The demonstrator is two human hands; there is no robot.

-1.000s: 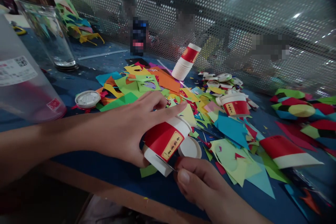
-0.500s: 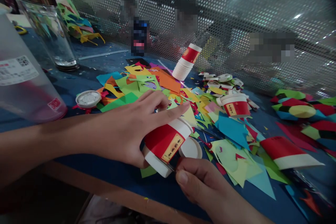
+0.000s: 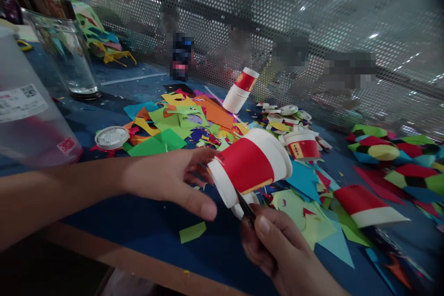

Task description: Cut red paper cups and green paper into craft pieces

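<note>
A red and white paper cup [image 3: 248, 164] is tilted above the table, its rim toward the upper right and its base toward the lower left. My left hand [image 3: 173, 182] is beside the base with thumb and fingers spread; whether the fingertips behind the base touch it cannot be told. My right hand [image 3: 277, 245] is closed around a slim black tool [image 3: 246, 208], which looks like a knife or a scissor blade. Its tip meets the cup's side near the base. Behind the tool, a white round piece [image 3: 244, 206] is partly hidden.
Coloured paper scraps [image 3: 180, 118] cover the middle of the blue table [image 3: 138, 222]. Farther back are stacked cups [image 3: 241, 90], another cup [image 3: 303, 144] and cut cup pieces [image 3: 286, 112]. A cut cup [image 3: 367, 206] lies right; a glass bottle [image 3: 69, 51] and plastic cup [image 3: 31, 106] stand left.
My left hand has let go of the cup and opened to its left. The cup has turned and shifted up and right. My right hand still grips the black tool, now more visible.
</note>
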